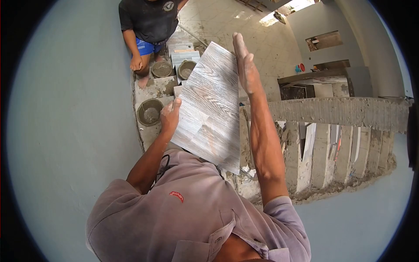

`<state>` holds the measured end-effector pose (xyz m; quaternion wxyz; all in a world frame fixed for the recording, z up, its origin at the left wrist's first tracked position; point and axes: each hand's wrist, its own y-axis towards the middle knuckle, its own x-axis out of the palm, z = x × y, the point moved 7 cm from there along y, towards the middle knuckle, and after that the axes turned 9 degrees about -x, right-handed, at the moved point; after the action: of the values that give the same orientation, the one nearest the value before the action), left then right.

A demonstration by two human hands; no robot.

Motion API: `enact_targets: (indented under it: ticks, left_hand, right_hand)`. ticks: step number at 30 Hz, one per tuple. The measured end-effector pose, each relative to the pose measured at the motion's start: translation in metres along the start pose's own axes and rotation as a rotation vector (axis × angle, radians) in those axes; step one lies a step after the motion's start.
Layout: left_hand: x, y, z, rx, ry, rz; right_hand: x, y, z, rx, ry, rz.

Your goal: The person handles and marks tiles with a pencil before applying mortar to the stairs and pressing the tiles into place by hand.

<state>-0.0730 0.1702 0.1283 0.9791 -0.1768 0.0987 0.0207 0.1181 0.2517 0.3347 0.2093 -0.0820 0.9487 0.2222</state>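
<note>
A large grey wood-grain tile (209, 98) is tilted up in front of my chest, its face turned toward me. My left hand (170, 115) grips its left edge, with the thumb on the face and the other fingers mostly hidden behind. Along the upper right edge, my right hand (245, 65) lies flat with its fingers stretched out, seeming to touch the edge. Pale dust covers the fingers of both hands. Just left of my left hand stands a bucket (150, 112) with grey mortar inside.
Another person (150, 26) stands on the steps ahead at the left, near a mortar bucket (162, 69) and a second bucket (187, 69). A blue-grey wall (74, 118) rises at my left. Rough concrete steps (321, 153) and a concrete ledge (331, 111) lie to the right.
</note>
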Motion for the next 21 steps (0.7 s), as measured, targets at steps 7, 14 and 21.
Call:
enact_targets:
  ticks: [7,14,21]
  left_hand:
    - [0.001,0.004,-0.007,-0.008,0.021,0.007]
    - [0.001,-0.001,-0.009,-0.070,-0.104,-0.001]
    - [-0.002,0.012,-0.032,-0.200,-0.114,0.002]
  right_hand:
    - [0.004,0.028,0.005,0.036,0.076,-0.101]
    - [0.008,-0.012,0.011,0.107,-0.058,-0.052]
    - [0.014,-0.161,0.023,0.342,-0.006,-0.086]
